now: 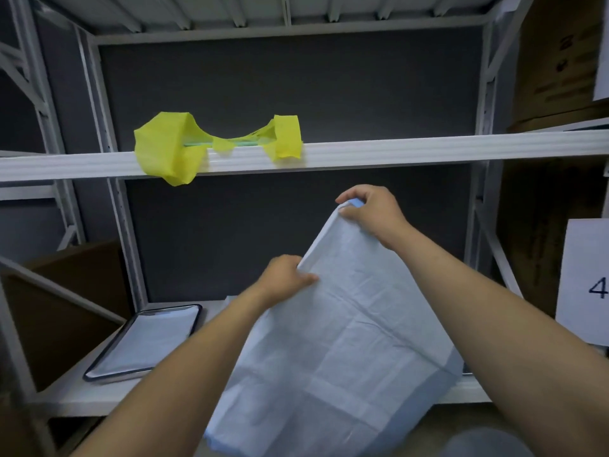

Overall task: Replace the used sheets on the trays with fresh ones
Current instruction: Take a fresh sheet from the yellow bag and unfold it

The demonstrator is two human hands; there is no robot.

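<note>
A large pale blue sheet (342,364) with fold creases hangs in the air in front of the lower shelf. My left hand (283,278) pinches its upper edge near the middle of the view. Higher and to the right, my right hand (369,209) grips the sheet's top corner. A dark-rimmed tray (194,324) lies on the lower shelf at the left, lined with a pale sheet (148,341). The hanging sheet hides the right part of that shelf.
A white metal shelf rack (395,150) fills the view. A yellow bag (171,150) hangs over the upper shelf's front edge. Brown cardboard boxes (66,311) stand at the left and at the right. A white paper marked 4 (590,285) hangs at the right.
</note>
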